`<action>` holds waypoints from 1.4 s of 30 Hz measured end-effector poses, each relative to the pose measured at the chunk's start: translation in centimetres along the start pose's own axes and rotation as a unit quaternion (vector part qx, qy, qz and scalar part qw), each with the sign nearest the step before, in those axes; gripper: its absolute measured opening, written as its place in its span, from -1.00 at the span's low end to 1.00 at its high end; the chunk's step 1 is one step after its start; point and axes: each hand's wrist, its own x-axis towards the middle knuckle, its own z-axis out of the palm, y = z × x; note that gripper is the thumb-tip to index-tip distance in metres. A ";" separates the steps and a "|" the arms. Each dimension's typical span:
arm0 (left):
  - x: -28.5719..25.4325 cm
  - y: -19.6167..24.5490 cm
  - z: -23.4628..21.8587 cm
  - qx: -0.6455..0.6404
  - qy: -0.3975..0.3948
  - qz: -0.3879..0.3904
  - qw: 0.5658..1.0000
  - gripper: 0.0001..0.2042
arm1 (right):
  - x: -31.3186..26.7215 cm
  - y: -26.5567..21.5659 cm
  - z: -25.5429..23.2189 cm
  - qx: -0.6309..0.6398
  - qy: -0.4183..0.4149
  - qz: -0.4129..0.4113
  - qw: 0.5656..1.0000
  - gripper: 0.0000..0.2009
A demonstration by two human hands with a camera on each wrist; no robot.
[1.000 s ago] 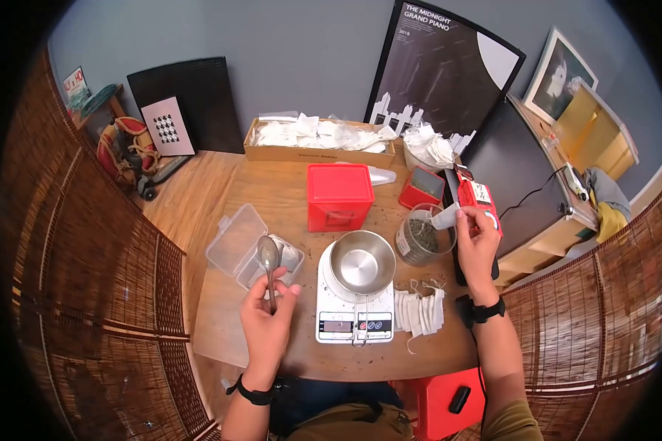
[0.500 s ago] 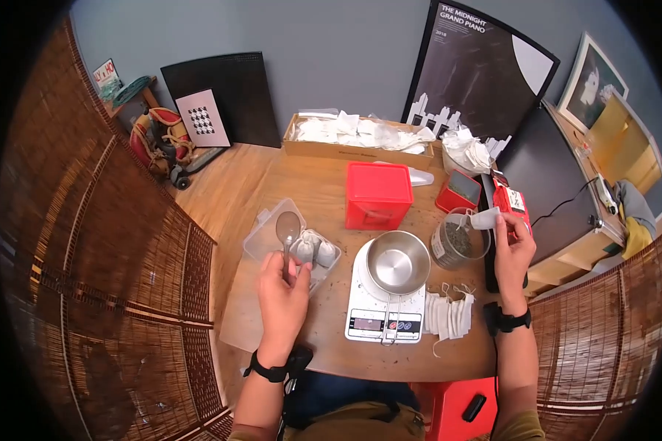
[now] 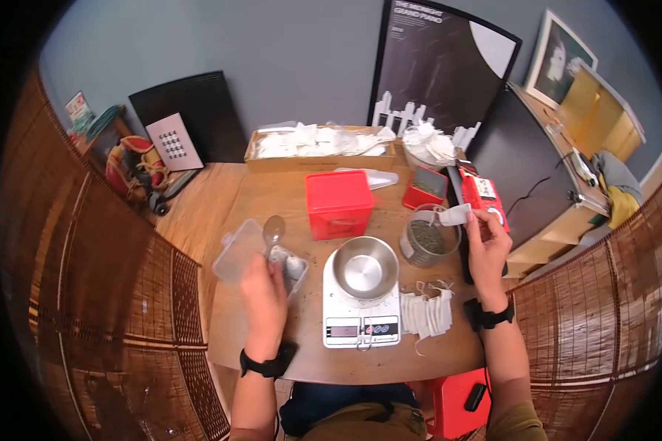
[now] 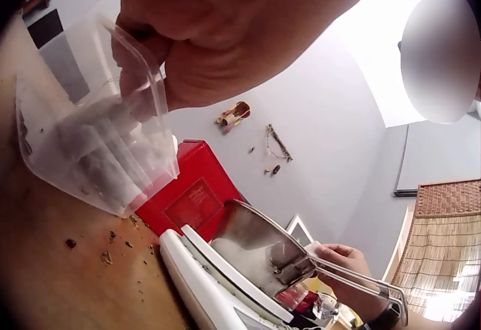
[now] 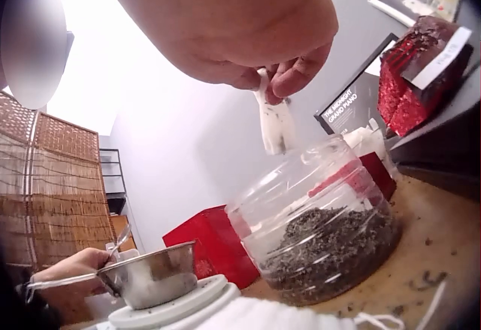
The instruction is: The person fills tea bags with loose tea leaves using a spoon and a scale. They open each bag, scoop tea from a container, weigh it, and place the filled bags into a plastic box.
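My left hand (image 3: 263,298) holds a metal spoon (image 3: 273,226) by its handle, bowl up, at the clear plastic box (image 3: 232,257). In that box lie stuffed white pouches (image 3: 296,266); the hand overlaps part of them. My right hand (image 3: 488,248) pinches a small white drawstring bag (image 5: 275,123) above a clear jar (image 5: 252,229) of dried green-grey herb (image 5: 331,247). Between the hands, a steel pan (image 3: 365,268) stands on a white kitchen scale (image 3: 332,298). Flat white drawstring bags (image 3: 428,312) lie in a row right of the scale.
Behind the scale stands a red lidded tin (image 3: 338,206). A cardboard box (image 3: 272,163) of white bags lies along the back. Near the jar are an open red tin (image 3: 424,189) and a red packet (image 3: 484,195). Crumbs (image 4: 113,236) dot the table; woven screens (image 3: 110,309) flank it.
My left hand has moved forward with the spoon, to the plastic box. The right hand keeps the bag above the jar. The head view has swung right and back.
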 end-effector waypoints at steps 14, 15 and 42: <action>-1.8 4.0 -3.2 -0.036 0.070 0.010 0.997 -0.78 | -0.5 -1.3 -1.2 -0.062 -0.077 0.002 0.995 -0.87; -2.0 4.3 -3.3 -0.047 0.066 0.014 0.997 -0.80 | -0.4 -1.3 -1.3 -0.059 -0.081 0.004 0.995 -0.87; -9.6 11.6 -4.0 -0.419 -0.220 -0.092 0.876 -0.51 | -13.7 -2.8 -10.8 -0.122 -0.277 -0.068 0.951 -0.85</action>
